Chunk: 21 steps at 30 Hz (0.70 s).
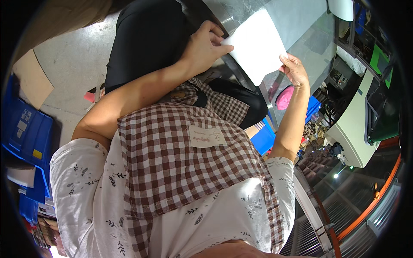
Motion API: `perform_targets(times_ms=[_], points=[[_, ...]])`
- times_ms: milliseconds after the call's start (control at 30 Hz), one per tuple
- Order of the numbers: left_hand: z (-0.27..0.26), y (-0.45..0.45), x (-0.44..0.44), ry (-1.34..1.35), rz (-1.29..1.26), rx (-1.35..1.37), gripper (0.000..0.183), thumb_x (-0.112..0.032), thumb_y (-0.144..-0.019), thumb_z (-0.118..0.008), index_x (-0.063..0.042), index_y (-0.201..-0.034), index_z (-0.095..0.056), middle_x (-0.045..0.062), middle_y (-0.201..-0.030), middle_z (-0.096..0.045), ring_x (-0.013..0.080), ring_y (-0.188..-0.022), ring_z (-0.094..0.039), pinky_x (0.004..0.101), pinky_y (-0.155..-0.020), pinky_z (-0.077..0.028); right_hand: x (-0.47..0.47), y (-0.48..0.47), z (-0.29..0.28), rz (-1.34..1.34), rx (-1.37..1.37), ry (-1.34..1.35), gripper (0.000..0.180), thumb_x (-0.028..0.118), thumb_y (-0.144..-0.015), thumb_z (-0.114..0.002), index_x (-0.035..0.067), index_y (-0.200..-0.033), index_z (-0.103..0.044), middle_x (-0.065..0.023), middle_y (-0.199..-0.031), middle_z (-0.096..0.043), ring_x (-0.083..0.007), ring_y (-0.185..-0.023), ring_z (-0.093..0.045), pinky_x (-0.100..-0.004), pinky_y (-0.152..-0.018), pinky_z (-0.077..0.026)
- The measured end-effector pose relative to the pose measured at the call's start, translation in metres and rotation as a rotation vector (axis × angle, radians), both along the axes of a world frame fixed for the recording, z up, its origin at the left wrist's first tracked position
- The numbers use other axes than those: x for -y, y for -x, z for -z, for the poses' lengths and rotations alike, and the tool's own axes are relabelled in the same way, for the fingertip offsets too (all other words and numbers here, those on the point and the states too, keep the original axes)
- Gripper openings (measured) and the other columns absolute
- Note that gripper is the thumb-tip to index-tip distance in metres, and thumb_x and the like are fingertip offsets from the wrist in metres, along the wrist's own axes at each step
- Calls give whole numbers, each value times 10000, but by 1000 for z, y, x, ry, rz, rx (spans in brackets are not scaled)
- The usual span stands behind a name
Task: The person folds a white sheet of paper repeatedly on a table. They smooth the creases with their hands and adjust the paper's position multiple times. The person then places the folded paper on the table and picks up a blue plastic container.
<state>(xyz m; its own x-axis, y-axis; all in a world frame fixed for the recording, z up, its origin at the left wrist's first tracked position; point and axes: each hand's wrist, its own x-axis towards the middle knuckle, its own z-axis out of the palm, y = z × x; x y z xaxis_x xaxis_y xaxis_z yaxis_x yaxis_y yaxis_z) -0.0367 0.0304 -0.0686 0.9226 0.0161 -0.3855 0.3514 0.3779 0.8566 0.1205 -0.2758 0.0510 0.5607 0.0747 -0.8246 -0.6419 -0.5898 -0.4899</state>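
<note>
A blank white sheet (256, 45), slightly curved, is held up over the near edge of a grey, glossy work surface (314, 59). My left hand (208, 46) has the sheet's left corner between thumb and curled fingers. On the right side, my right hand (293, 69) pinches the sheet's lower right edge, thumb in front and fingers partly behind it. Part of the surface is hidden by the sheet. A pink rounded object (285, 97) lies beside my right wrist, partly covered by the forearm.
Blue plastic crates (27, 125) stand at the left, near a brown cardboard piece (34, 79) by the concrete floor (74, 48). Another blue container (263, 137) is low beside my right forearm. A pale machine panel (351, 125) is at the right. My legs are beside the work surface.
</note>
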Motion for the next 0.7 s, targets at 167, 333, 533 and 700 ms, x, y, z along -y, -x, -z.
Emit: perform_targets(times_ms=[167,333,533,700], points=[[-2,-1,0,-34,23,-11,429,-199,-816,-786,0,-1070,-503,101,-862,-677,113,-770,-600,255,-706,-501,-8,1,-1,2,6,-3,264,186,-921,-678,-3,-1105,-677,-56,-961,-715,-117,-837,-680,-248,-744,-569],[2,0,7,-49,15,3,443,-201,-824,-779,8,-1096,-499,122,-898,-693,142,-838,-650,271,-742,-515,-8,-3,2,-23,13,25,262,202,-944,-652,4,-1113,-677,-44,-952,-709,-104,-806,-662,-244,-739,-551],[5,-2,7,-41,23,-1,448,-203,-827,-776,14,-1103,-498,132,-929,-704,160,-863,-668,283,-767,-522,5,-6,8,-20,-3,-27,266,199,-934,-663,1,-1110,-676,-53,-949,-706,-113,-812,-664,-254,-748,-553],[-3,-5,5,-86,24,-39,420,-195,-829,-774,6,-1071,-496,130,-926,-704,154,-842,-664,286,-761,-521,-12,-2,3,-26,28,-11,253,205,-926,-675,6,-1083,-683,-37,-910,-707,-103,-796,-661,-244,-733,-550]])
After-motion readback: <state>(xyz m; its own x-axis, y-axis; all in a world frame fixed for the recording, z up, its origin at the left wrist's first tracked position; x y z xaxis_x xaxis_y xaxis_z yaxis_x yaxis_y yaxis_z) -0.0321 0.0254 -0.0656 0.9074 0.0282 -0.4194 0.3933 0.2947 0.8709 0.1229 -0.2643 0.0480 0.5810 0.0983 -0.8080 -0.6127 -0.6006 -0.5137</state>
